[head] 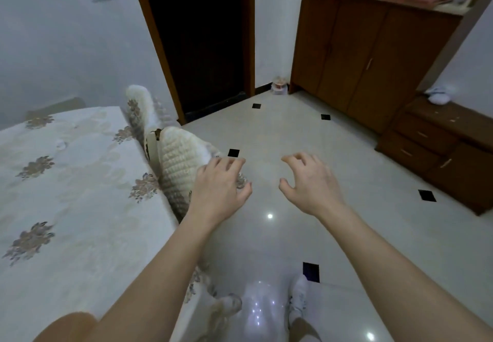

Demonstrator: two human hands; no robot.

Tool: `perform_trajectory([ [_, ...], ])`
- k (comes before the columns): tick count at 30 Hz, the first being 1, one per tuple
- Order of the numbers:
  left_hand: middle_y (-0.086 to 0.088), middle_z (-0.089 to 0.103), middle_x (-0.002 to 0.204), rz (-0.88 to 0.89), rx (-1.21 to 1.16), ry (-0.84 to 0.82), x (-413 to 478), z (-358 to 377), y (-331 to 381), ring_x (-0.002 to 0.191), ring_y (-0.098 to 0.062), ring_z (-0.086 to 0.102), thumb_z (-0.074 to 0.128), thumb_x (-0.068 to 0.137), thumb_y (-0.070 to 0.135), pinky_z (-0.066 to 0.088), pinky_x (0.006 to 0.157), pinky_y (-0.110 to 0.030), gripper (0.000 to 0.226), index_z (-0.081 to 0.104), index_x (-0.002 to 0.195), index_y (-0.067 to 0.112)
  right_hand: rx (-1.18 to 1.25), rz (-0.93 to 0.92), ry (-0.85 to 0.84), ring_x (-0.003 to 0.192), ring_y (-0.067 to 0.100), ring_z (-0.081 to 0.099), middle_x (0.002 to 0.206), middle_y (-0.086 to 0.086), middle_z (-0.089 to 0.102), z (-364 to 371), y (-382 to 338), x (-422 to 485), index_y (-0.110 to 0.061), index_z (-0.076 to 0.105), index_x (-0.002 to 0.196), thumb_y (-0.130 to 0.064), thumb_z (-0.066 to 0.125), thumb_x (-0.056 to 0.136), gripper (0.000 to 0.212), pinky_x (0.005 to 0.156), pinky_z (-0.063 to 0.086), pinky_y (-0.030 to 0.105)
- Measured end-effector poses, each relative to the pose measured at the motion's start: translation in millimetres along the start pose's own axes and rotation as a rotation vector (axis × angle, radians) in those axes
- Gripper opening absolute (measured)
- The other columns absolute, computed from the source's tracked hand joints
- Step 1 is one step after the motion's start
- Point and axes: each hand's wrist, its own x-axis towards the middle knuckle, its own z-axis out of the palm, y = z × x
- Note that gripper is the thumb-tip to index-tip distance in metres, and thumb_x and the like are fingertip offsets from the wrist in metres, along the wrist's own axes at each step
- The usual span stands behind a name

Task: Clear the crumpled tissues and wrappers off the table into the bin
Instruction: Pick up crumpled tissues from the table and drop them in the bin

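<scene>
My left hand (221, 187) and my right hand (309, 184) are both stretched out in front of me above the tiled floor, palms down, fingers spread and curled, holding nothing. The table (66, 195) with a pale flowered cloth lies to my left. One small pale scrap (60, 144) rests on the cloth near its far end; I cannot tell what it is. A small bin (279, 85) with something pale in it stands on the floor in the far corner, next to the brown cabinet. No tissue or wrapper is in either hand.
Two chairs with cream quilted covers (181, 165) stand against the table's right edge, just left of my left hand. A dark open doorway (202, 43) is ahead. Brown cabinets (373, 56) and low drawers (440, 144) line the right wall. My feet in white socks (297, 301) stand on glossy tiles.
</scene>
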Motion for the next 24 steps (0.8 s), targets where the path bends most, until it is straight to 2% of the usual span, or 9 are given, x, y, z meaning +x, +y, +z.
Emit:
perform_trajectory([
  [5, 0.001, 0.064, 0.123, -0.047, 0.040, -0.031, 87.5, 43.4, 5.7, 0.114, -0.023, 0.055, 0.043, 0.085, 0.053, 0.048, 0.090, -0.041, 0.057, 0.056, 0.131, 0.022, 0.035, -0.032, -0.019, 0.114, 0.027, 0.054, 0.122, 0.005, 0.059, 20.8, 55.4, 86.1, -0.018, 0.059, 0.128, -0.039, 0.060, 0.086, 0.047, 0.093, 0.043, 0.041],
  [13, 0.000, 0.067, 0.116, -0.161, 0.068, -0.001, 218.8, 88.4, 20.6, 0.108, -0.025, 0.059, 0.051, 0.086, 0.049, 0.049, 0.084, -0.040, 0.048, 0.060, 0.123, 0.021, 0.051, -0.121, -0.077, 0.111, 0.027, 0.054, 0.120, 0.005, 0.060, 35.5, 132.0, 220.7, -0.017, 0.061, 0.126, -0.036, 0.061, 0.085, 0.045, 0.091, 0.044, 0.041],
  [19, -0.001, 0.066, 0.118, -0.244, 0.090, -0.013, 274.4, 107.8, -4.0, 0.110, -0.025, 0.059, 0.047, 0.085, 0.051, 0.051, 0.086, -0.041, 0.051, 0.060, 0.124, 0.020, 0.079, -0.180, -0.120, 0.113, 0.025, 0.053, 0.121, 0.003, 0.059, 53.1, 151.0, 297.5, -0.018, 0.060, 0.126, -0.036, 0.060, 0.086, 0.044, 0.093, 0.044, 0.040],
  [24, 0.000, 0.066, 0.121, -0.307, 0.122, -0.036, 317.5, 127.6, -30.5, 0.112, -0.024, 0.058, 0.054, 0.087, 0.049, 0.049, 0.087, -0.041, 0.049, 0.059, 0.126, 0.021, 0.094, -0.232, -0.156, 0.115, 0.024, 0.052, 0.123, 0.002, 0.058, 75.0, 150.9, 359.9, -0.019, 0.058, 0.127, -0.037, 0.058, 0.088, 0.043, 0.095, 0.042, 0.040],
])
